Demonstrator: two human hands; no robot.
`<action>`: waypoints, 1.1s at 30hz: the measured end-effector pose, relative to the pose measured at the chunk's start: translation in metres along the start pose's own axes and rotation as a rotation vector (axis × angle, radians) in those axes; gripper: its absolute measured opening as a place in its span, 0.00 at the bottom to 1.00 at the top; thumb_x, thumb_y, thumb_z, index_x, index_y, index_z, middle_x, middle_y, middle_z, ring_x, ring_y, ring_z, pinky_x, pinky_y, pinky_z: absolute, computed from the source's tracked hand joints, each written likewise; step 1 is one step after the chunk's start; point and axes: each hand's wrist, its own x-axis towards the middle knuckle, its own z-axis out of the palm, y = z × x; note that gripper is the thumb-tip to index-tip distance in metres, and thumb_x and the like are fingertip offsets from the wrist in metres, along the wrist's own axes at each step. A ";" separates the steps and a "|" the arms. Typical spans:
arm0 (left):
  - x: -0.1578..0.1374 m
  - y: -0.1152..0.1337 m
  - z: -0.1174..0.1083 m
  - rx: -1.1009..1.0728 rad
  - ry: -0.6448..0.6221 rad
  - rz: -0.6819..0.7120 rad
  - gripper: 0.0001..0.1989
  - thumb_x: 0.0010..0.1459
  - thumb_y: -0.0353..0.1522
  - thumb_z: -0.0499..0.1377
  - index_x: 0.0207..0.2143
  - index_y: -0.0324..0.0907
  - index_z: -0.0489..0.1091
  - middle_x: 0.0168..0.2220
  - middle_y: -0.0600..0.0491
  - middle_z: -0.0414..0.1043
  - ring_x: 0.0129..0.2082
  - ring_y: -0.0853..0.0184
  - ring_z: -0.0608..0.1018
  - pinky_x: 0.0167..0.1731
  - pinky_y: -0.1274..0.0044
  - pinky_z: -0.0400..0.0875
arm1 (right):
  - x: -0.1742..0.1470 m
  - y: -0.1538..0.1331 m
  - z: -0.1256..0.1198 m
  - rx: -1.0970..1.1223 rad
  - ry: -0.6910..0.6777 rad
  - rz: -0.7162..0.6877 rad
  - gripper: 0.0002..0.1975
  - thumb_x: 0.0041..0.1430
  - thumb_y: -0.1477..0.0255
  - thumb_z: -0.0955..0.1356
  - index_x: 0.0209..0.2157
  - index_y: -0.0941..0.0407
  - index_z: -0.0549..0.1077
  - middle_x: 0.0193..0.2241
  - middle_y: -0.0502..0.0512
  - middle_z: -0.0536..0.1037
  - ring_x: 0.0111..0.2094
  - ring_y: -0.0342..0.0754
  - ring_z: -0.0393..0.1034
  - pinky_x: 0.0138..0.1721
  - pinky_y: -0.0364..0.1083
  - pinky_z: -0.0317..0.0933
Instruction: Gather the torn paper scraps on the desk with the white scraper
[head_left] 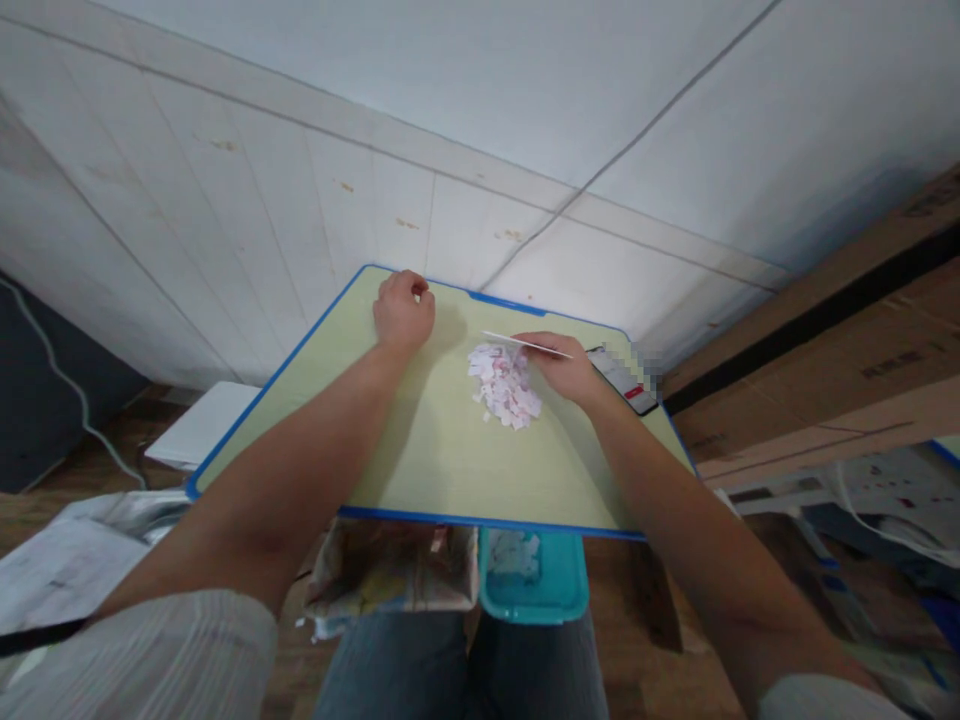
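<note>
My left hand (pixel 405 312) is at the far left part of the yellow, blue-rimmed table (pixel 442 470), its fingers curled in. Whether anything is inside the curl is hidden. A thin white card (pixel 517 343), seen almost edge-on, is held in my right hand (pixel 559 365), with the fingers beneath or behind it. Just below the card lies a heap of small white and pinkish paper scraps (pixel 506 388). A phone (pixel 624 382) rests on the table to the right of my right hand, its screen partly blurred out.
Against the table's far side stands a white panelled wall (pixel 300 180) with a cable running down it. Large cardboard boxes (pixel 817 370) rise at the right. Below the near edge are a teal plastic tub (pixel 574 590) with pale scraps inside and an open box (pixel 394 580).
</note>
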 end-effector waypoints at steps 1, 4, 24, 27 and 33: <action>0.001 -0.001 0.000 -0.001 0.001 0.000 0.09 0.62 0.26 0.60 0.40 0.50 0.72 0.47 0.47 0.80 0.55 0.51 0.80 0.61 0.60 0.74 | -0.005 -0.004 -0.002 -0.075 0.046 0.016 0.13 0.70 0.69 0.71 0.49 0.54 0.89 0.53 0.62 0.91 0.56 0.59 0.86 0.62 0.55 0.74; 0.003 -0.005 -0.001 -0.003 0.000 0.009 0.07 0.62 0.27 0.60 0.37 0.50 0.70 0.45 0.48 0.80 0.53 0.52 0.80 0.61 0.60 0.74 | -0.021 -0.023 -0.005 -0.441 0.121 0.184 0.20 0.80 0.64 0.65 0.52 0.59 0.86 0.52 0.71 0.90 0.56 0.64 0.86 0.59 0.56 0.74; 0.008 -0.015 0.004 -0.061 0.049 0.003 0.07 0.59 0.27 0.61 0.35 0.49 0.68 0.40 0.48 0.77 0.48 0.52 0.80 0.58 0.61 0.74 | -0.017 -0.117 0.029 -0.748 -0.126 0.304 0.19 0.81 0.72 0.60 0.62 0.60 0.76 0.50 0.74 0.89 0.53 0.67 0.88 0.52 0.56 0.77; 0.008 -0.014 0.007 -0.076 0.056 0.000 0.07 0.59 0.26 0.61 0.35 0.49 0.69 0.41 0.49 0.78 0.49 0.52 0.80 0.59 0.61 0.74 | -0.015 -0.117 0.016 -0.634 0.050 0.285 0.21 0.81 0.69 0.62 0.64 0.63 0.77 0.51 0.75 0.89 0.54 0.66 0.88 0.54 0.55 0.77; 0.011 -0.012 0.007 -0.092 0.063 -0.068 0.08 0.60 0.25 0.61 0.35 0.48 0.69 0.42 0.48 0.78 0.49 0.53 0.80 0.58 0.61 0.74 | -0.018 -0.118 0.059 -0.176 -0.050 0.279 0.12 0.76 0.69 0.69 0.46 0.57 0.85 0.35 0.60 0.91 0.36 0.54 0.89 0.43 0.45 0.78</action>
